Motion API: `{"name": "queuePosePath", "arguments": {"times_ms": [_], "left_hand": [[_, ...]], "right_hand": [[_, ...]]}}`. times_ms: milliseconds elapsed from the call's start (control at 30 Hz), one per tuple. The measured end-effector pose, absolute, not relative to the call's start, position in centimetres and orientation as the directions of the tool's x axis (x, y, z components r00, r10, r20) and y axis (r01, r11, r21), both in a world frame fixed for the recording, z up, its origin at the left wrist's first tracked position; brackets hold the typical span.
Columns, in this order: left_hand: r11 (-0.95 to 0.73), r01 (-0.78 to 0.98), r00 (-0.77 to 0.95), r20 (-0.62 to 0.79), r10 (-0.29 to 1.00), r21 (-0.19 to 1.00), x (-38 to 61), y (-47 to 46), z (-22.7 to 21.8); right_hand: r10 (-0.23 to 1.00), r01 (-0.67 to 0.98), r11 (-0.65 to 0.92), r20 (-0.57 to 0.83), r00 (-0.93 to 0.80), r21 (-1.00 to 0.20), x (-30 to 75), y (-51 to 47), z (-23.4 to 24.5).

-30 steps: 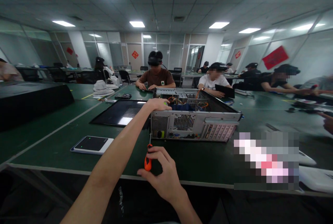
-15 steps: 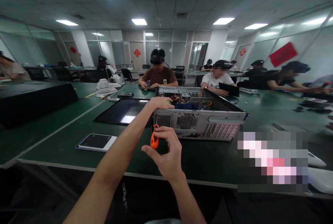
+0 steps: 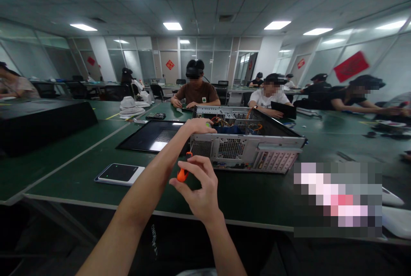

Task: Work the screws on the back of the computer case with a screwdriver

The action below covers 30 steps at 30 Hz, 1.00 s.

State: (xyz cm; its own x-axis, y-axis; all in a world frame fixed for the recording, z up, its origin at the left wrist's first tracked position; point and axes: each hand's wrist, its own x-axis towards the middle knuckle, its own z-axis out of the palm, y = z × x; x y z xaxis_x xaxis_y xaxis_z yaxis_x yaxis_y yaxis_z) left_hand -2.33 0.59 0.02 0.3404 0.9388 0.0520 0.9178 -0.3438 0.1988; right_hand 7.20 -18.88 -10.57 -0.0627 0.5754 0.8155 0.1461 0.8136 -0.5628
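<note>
An open desktop computer case (image 3: 247,149) lies on its side on the green table (image 3: 80,169), its rear panel facing me and wires showing inside. My left hand (image 3: 197,126) rests closed on the case's top left corner, with something small and green at the fingertips. My right hand (image 3: 199,188) is just in front of the rear panel, fingers pinched on an orange-handled screwdriver (image 3: 183,172). The shaft points toward the panel's lower left; its tip is hidden by my fingers.
The case's black side panel (image 3: 150,136) lies flat left of the case. A small black-and-white device (image 3: 119,173) sits near the table's front edge. A large black box (image 3: 45,124) stands at left. Several people sit working at tables behind. A blurred patch covers things at right.
My right hand rose with the screwdriver from near the table edge up to the case's rear panel, then dipped slightly and turned the handle. My left hand stayed on the case.
</note>
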Motion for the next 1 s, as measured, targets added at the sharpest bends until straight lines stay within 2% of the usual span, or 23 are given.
{"name": "queuePosePath", "arguments": {"times_ms": [67,133,233,300,367,467,567,633,700,833,1000], "left_hand": [[-0.362,0.888,0.336,0.139,0.932,0.284,-2.6,0.8,-0.2],[-0.393,0.805,0.294,0.275,0.915,0.445,-3.0,1.1,-0.5],[-0.457,0.555,0.107,0.486,0.868,0.695,-3.9,1.2,-2.0],[-0.519,0.384,-0.048,0.578,0.815,0.764,-4.6,0.7,-4.0],[-0.613,0.297,-0.146,0.669,0.728,0.732,-5.2,-0.3,-6.5],[-0.751,0.348,-0.265,0.827,0.495,0.561,-5.5,-2.3,-10.1],[-0.805,0.495,-0.183,0.945,0.27,0.326,-5.1,-3.8,-11.9],[-0.797,0.573,-0.094,0.981,0.168,0.192,-4.6,-4.2,-12.0],[-0.766,0.63,-0.048,0.991,0.123,0.126,-4.1,-4.1,-11.8],[-0.719,0.688,-0.044,0.994,0.097,0.101,-3.3,-3.2,-11.7],[-0.684,0.72,-0.062,0.993,0.099,0.114,-3.0,-3.0,-11.6]], "right_hand": [[0.567,0.141,0.82,0.821,-0.066,-0.555,7.2,-18.8,-10.8],[0.558,0.12,0.827,0.828,-0.055,-0.549,7.3,-18.7,-11.1],[0.541,0.101,0.84,0.838,-0.069,-0.534,7.6,-18.4,-11.3],[0.528,0.095,0.848,0.846,-0.075,-0.521,8.0,-18.2,-11.4],[0.517,0.102,0.854,0.854,-0.051,-0.511,8.6,-18.1,-11.2],[0.514,0.128,0.853,0.857,-0.032,-0.507,9.5,-18.0,-10.9],[0.543,0.071,0.839,0.834,-0.093,-0.539,10.2,-17.8,-10.8],[0.574,0.001,0.815,0.809,-0.127,-0.579,10.2,-17.8,-10.9],[0.602,-0.078,0.787,0.789,-0.123,-0.612,9.9,-17.8,-11.0],[0.607,-0.204,0.767,0.791,-0.074,-0.608,8.8,-17.8,-10.9],[0.583,-0.188,0.787,0.808,-0.084,-0.588,7.5,-17.8,-10.9]]}}
